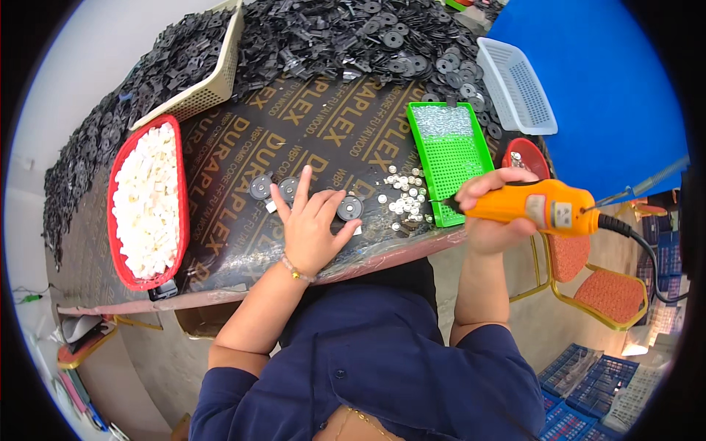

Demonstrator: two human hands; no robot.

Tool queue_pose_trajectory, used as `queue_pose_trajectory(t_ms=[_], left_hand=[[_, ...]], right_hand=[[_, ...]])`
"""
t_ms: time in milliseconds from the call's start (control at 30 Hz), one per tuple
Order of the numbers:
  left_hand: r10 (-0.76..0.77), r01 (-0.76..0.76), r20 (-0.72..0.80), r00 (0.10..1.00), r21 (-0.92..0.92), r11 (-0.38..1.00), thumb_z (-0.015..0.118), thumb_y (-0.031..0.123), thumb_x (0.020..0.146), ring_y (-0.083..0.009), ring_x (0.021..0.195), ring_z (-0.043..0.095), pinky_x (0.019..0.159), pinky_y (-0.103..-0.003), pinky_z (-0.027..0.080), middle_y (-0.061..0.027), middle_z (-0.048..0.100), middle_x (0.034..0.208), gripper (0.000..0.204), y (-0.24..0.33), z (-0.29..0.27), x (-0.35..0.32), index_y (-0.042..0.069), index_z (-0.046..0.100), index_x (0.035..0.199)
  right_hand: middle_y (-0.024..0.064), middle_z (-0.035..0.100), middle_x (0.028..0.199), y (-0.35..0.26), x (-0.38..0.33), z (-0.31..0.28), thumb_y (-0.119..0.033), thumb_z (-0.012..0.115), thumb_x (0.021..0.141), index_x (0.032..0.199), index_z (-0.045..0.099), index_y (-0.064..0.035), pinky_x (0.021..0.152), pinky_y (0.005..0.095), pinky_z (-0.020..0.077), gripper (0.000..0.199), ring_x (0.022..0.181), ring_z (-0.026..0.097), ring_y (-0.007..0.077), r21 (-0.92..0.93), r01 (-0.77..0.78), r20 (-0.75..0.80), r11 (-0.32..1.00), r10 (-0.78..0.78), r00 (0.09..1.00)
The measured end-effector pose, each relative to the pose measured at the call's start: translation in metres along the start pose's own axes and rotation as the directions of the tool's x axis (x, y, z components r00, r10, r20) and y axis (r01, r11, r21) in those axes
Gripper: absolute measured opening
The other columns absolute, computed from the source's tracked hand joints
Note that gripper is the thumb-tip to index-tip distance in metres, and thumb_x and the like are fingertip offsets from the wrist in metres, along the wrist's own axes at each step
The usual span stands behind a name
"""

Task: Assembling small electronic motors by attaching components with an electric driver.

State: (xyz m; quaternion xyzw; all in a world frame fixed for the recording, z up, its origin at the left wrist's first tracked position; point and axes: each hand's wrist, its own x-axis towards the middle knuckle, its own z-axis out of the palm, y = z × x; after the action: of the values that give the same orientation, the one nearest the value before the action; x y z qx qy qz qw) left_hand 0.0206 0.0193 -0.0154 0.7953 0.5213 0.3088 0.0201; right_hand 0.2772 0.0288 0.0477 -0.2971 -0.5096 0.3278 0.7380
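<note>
My left hand [312,224] lies flat on the dark table [243,147], fingers spread, over small black round parts. Black discs [261,187] sit just beyond its fingertips, and another disc [350,208] is beside the thumb. My right hand [491,209] grips an orange electric screwdriver [540,207], its tip pointing left toward a scatter of small white and silver pieces [404,197]. A cable runs off the tool to the right.
A red basket of white blocks [147,202] stands at the left. A green tray with silver screws [450,154] lies by the tool tip. Heaps of black parts [331,37] fill the far side, with a beige basket [209,81], a white basket [515,84] and a red bowl [528,156].
</note>
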Motion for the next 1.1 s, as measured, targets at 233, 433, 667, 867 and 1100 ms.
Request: queue_pose_trajectory(t_ms=[233, 433, 667, 867, 1100], left_hand=[[0.002, -0.002, -0.004, 1.0, -0.012, 1.0, 0.079, 0.036, 0.068, -0.0303, 0.135, 0.04, 0.108, -0.068, 0.001, 0.0001, 0.066, 0.102, 0.045, -0.004, 0.0, 0.0, 0.012, 0.07, 0.105], [-0.004, 0.004, -0.017, 1.0, -0.033, 0.999, 0.081, 0.03, 0.063, -0.0291, 0.134, 0.042, 0.108, -0.07, 0.004, 0.0001, 0.065, 0.101, 0.044, -0.006, 0.002, -0.001, 0.013, 0.07, 0.102], [-0.009, 0.008, -0.008, 1.0, -0.04, 0.999, 0.08, 0.028, 0.064, -0.0292, 0.134, 0.042, 0.107, -0.07, 0.005, -0.0005, 0.065, 0.1, 0.043, -0.007, 0.001, -0.003, 0.012, 0.07, 0.102], [0.013, -0.014, -0.018, 1.0, -0.041, 0.999, 0.079, 0.027, 0.067, -0.0284, 0.134, 0.042, 0.108, -0.069, 0.008, -0.001, 0.063, 0.099, 0.041, -0.009, 0.005, -0.001, 0.011, 0.068, 0.103], [-0.049, 0.053, 0.071, 0.996, -0.055, 0.997, 0.078, 0.025, 0.066, -0.033, 0.138, 0.034, 0.109, -0.067, 0.009, -0.0053, 0.06, 0.108, 0.039, -0.006, -0.018, 0.002, 0.011, 0.065, 0.101]], right_hand=[[0.0125, 0.061, 0.077, 0.034, -0.025, 0.079, -0.07, 0.066, 0.072, 0.11, 0.047, -0.0028, 0.06, 0.032, 0.0534, 0.08, 0.06, 0.06, 0.0182, 0.226, -0.224, 0.294, 0.948, 0.153, 0.944], [0.0119, 0.06, 0.076, 0.039, -0.028, 0.095, -0.068, 0.07, 0.07, 0.107, 0.048, -0.0012, 0.058, 0.0311, 0.0541, 0.08, 0.06, 0.061, 0.0185, 0.238, -0.305, 0.308, 0.922, 0.226, 0.924], [0.0131, 0.061, 0.076, 0.045, -0.03, 0.097, -0.067, 0.071, 0.069, 0.101, 0.049, -0.002, 0.056, 0.028, 0.0531, 0.075, 0.06, 0.06, 0.0176, 0.196, -0.346, 0.356, 0.917, 0.262, 0.897], [0.0133, 0.062, 0.076, 0.044, -0.033, 0.103, -0.067, 0.071, 0.07, 0.1, 0.049, -0.0023, 0.055, 0.0263, 0.0518, 0.074, 0.059, 0.06, 0.017, 0.149, -0.338, 0.374, 0.929, 0.263, 0.889], [0.0106, 0.062, 0.079, 0.044, -0.017, 0.068, -0.076, 0.061, 0.073, 0.116, 0.045, -0.0045, 0.058, 0.0277, 0.0503, 0.085, 0.062, 0.06, 0.0179, 0.221, -0.287, 0.242, 0.932, 0.233, 0.942]])
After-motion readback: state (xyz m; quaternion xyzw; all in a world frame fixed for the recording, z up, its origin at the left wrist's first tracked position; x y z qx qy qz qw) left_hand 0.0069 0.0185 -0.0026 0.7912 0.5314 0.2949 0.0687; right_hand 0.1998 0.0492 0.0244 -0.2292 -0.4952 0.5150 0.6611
